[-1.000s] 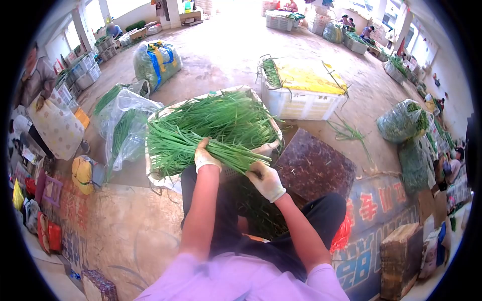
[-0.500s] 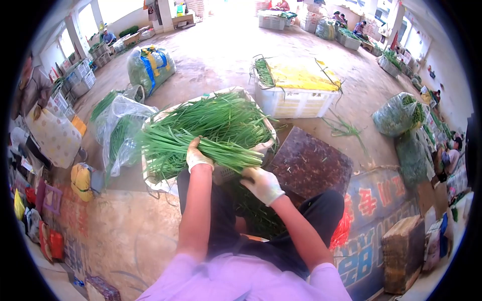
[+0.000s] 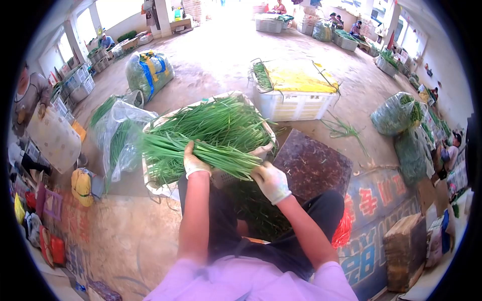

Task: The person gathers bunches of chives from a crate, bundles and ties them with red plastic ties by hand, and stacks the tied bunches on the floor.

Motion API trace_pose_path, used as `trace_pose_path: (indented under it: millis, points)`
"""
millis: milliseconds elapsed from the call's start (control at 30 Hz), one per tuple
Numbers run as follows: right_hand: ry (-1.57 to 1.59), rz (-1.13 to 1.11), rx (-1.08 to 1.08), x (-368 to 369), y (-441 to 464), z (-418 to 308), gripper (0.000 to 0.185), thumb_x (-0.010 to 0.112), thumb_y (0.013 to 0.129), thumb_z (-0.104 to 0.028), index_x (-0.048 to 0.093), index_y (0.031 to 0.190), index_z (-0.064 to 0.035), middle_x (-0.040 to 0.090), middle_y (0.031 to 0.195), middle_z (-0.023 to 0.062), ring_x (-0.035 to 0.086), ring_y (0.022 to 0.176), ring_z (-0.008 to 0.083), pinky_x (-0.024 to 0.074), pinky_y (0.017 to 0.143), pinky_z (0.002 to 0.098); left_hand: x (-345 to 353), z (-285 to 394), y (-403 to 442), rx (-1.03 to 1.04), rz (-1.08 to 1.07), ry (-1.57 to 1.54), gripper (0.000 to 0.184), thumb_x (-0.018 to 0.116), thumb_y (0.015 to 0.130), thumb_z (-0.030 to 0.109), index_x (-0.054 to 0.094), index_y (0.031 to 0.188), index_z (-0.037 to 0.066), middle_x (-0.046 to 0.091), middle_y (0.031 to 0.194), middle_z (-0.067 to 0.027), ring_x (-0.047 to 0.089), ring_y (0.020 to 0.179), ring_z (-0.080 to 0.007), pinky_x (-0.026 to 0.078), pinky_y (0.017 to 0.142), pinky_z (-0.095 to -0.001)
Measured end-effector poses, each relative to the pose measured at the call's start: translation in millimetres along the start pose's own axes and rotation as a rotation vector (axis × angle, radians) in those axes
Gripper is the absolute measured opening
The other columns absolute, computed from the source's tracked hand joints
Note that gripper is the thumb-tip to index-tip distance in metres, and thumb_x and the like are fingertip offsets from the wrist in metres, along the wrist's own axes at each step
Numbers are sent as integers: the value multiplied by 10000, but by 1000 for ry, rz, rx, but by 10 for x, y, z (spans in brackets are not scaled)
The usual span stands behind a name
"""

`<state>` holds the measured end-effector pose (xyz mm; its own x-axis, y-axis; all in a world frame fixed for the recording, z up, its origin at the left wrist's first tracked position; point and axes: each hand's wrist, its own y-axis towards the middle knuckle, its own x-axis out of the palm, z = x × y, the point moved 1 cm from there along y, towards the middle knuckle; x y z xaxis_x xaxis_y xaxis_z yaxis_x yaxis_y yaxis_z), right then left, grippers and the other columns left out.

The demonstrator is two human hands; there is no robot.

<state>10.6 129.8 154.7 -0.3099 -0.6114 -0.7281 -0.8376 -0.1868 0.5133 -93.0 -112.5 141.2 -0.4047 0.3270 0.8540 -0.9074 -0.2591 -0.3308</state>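
Observation:
My left hand (image 3: 196,163), in a pale glove with bare fingertips, is wrapped round a bunch of green chives (image 3: 228,158). The leaves point left and the pale stem ends point right. At those ends is my gloved right hand (image 3: 272,183), its fingers closed on the stems; exactly how many it pinches is hidden. Beneath and behind the bunch, a white-rimmed crate (image 3: 267,145) is heaped with loose chives (image 3: 221,118). It stands just in front of my knees.
Right of the crate lies a dark brown board (image 3: 314,163). Behind it stands a white box (image 3: 296,106) with a yellow cover. Clear plastic bags (image 3: 133,118) of greens lie left. A stuffed bag (image 3: 149,75) stands farther back. A person (image 3: 32,95) is at far left.
My right hand has shifted slightly up and right along the stem ends. My left hand keeps hold of the bunch, which tilts a little differently. The person at far left has come further into view.

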Motion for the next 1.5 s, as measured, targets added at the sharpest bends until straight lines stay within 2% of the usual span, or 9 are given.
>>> trace_pose_path:
  millis: [167,300,400,833,1167,1300,1367,1433,1500]
  points:
    - [-316,-1348,159,179,-590,646,239,714,791,-284,728,972,-128,719,1016,132,682,946,352,546,838,426,-42,186,179,18,14,-51,220,647,896,262,632,946,48,652,875,-86,621,838,-268,526,804,-429]
    - [148,-376,111,114,-149,212,240,691,853,-304,685,974,-97,690,901,160,662,867,367,517,766,470,-60,14,168,73,-59,28,219,679,906,244,608,1041,87,641,949,-61,614,885,-252,527,804,-434]
    - [115,-99,142,86,301,-251,273,726,835,-275,669,1035,-98,664,934,135,666,859,353,523,767,447,30,-172,1,4,-75,24,222,691,899,220,605,1054,87,642,965,-69,617,879,-254,528,802,-427]
    - [783,32,284,356,382,117,223,741,829,-210,724,965,-33,681,909,102,670,827,203,506,763,316,109,-259,-180,-49,-45,23,395,789,833,409,645,964,66,632,864,-65,608,811,-238,526,764,-411]
    - [1614,39,645,-440,-213,384,127,564,947,-97,586,1029,-3,698,859,152,635,678,187,485,592,258,-171,-6,271,-76,-11,-29,123,699,888,184,630,860,86,631,751,-59,612,696,-270,536,705,-451]
    - [1367,-311,580,-611,-487,575,102,600,918,-76,640,977,-4,709,930,160,692,840,207,533,641,295,-235,189,398,-4,-24,-85,139,677,898,217,638,855,91,652,791,-55,623,737,-269,531,763,-453]
    - [527,-851,326,-536,-589,622,279,695,850,-127,683,1105,-14,724,975,125,707,890,198,565,743,322,-181,241,328,-21,-59,-63,128,678,890,207,646,858,87,662,816,-56,630,767,-258,529,776,-442]
    - [262,-827,279,-433,-595,603,345,715,835,-134,684,1163,-32,728,995,115,705,896,222,553,816,341,-155,220,371,17,-111,-45,130,690,877,197,637,880,78,659,828,-85,626,760,-266,527,744,-432]
    - [642,-302,519,-361,-421,556,307,713,847,-159,693,1130,-44,726,1026,126,698,934,267,537,843,367,-99,161,309,31,-138,-23,122,683,879,186,636,898,75,661,837,-93,627,765,-268,528,744,-433]
